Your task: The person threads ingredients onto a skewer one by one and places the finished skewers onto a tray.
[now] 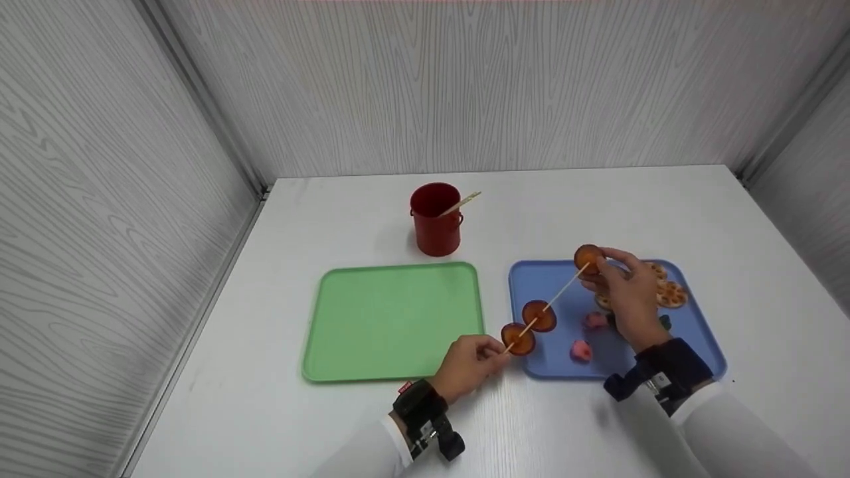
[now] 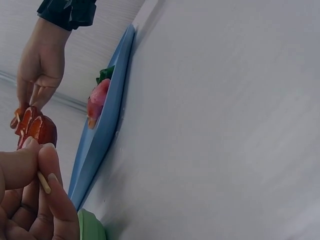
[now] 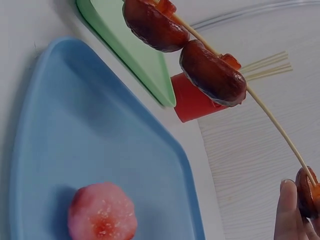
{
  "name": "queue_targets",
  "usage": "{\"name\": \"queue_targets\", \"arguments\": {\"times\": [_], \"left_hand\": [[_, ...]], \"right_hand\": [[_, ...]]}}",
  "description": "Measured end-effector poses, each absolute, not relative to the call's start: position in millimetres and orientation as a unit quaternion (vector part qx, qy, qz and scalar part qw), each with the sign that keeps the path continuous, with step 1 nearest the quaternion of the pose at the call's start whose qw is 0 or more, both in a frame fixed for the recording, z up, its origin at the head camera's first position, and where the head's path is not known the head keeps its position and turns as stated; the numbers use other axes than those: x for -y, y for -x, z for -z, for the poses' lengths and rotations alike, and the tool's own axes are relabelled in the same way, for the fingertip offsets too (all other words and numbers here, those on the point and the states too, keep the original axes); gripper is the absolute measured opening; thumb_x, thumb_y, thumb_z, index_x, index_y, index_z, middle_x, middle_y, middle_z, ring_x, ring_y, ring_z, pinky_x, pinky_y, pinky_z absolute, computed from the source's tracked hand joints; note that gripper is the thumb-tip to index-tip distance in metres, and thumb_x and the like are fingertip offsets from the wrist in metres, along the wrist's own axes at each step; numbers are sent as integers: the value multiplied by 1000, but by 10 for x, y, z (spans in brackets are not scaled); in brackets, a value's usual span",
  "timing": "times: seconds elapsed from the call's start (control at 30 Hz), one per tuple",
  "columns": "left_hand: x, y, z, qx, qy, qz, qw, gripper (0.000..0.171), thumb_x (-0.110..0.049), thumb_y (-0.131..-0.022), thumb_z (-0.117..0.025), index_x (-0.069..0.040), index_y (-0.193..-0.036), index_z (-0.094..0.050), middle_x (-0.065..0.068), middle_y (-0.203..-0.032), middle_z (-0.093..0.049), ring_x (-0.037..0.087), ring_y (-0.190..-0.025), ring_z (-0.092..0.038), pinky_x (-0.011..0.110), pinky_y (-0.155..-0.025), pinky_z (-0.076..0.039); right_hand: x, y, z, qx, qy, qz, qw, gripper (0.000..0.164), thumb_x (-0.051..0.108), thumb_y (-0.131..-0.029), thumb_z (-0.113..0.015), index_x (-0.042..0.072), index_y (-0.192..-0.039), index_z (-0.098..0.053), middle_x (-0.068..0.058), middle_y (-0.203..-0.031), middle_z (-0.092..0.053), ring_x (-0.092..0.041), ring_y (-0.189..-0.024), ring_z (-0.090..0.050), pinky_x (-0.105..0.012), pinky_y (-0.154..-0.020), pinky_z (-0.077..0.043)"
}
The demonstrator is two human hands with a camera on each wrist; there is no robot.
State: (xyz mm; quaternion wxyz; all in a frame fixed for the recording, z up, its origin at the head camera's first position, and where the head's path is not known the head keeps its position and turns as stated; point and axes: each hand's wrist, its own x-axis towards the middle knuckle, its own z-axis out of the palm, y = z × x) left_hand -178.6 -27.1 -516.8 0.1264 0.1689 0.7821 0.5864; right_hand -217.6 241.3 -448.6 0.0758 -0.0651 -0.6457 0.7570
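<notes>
A thin wooden skewer (image 1: 563, 291) slants over the left part of the blue tray (image 1: 544, 365). My left hand (image 1: 470, 364) pinches its lower end between thumb and fingers; in the left wrist view the skewer's tip pokes out past them. Close to that hand, two glossy brown round food pieces (image 3: 212, 75) are threaded side by side. At the far end my right hand (image 1: 631, 292) holds a third brown round piece (image 1: 588, 257), with the skewer's other end at it. Whether the skewer goes right through this piece I cannot tell.
Pink pieces (image 1: 581, 351) and tan round slices with holes (image 1: 672, 295) lie on the blue tray, some behind my right hand. A green tray (image 1: 398, 322) is to the left. Behind stands a red bucket (image 1: 437, 232) with more skewers (image 3: 267, 67).
</notes>
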Motion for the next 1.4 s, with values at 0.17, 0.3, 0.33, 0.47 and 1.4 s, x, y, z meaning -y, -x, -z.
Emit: {"name": "queue_targets", "arguments": {"times": [0.17, 0.3, 0.33, 0.47, 1.4], "left_hand": [[281, 1773, 5149, -778, -166, -593, 127, 9, -8, -88, -71, 1, -90, -71, 2, -78, -67, 4, -66, -56, 17, -60, -49], [284, 1763, 5131, -774, -162, -598, 129, 10, -9, -89, -71, 1, -90, -71, 2, -78, -67, 5, -66, -57, 17, -60, -49], [281, 1762, 5127, -775, -163, -597, 128, 10, -9, -89, -71, 1, -90, -71, 2, -78, -67, 5, -66, -57, 17, -60, -49], [274, 1755, 5116, -774, -164, -599, 123, 10, -9, -89, -71, 1, -90, -70, 3, -78, -67, 5, -66, -57, 17, -60, -49], [328, 1770, 5064, -763, -168, -610, 131, 9, -6, -89, -70, 3, -89, -69, 6, -78, -67, 9, -65, -58, 17, -58, -49]], "right_hand": [[-2399, 2199, 4557, 643, 80, -758, 76, 33, 16, -99, -58, 1, -128, -51, -1, -91, -73, -15, -81, -72, -28, -74, -58], [-2343, 2175, 4575, 632, 84, -767, 78, 31, 15, -97, -60, 1, -125, -53, -2, -89, -74, -16, -80, -72, -29, -75, -58], [-2325, 2167, 4578, 632, 84, -767, 77, 31, 15, -97, -60, 1, -124, -53, -2, -89, -74, -16, -79, -72, -30, -75, -58], [-2250, 2133, 4604, 648, 77, -755, 66, 33, 16, -98, -58, -1, -126, -51, -2, -87, -74, -16, -79, -72, -32, -77, -58], [-2008, 2001, 4712, 701, 49, -711, 27, 39, 17, -99, -58, -3, -131, -50, -1, -96, -70, -15, -83, -70, -31, -76, -59]]}}
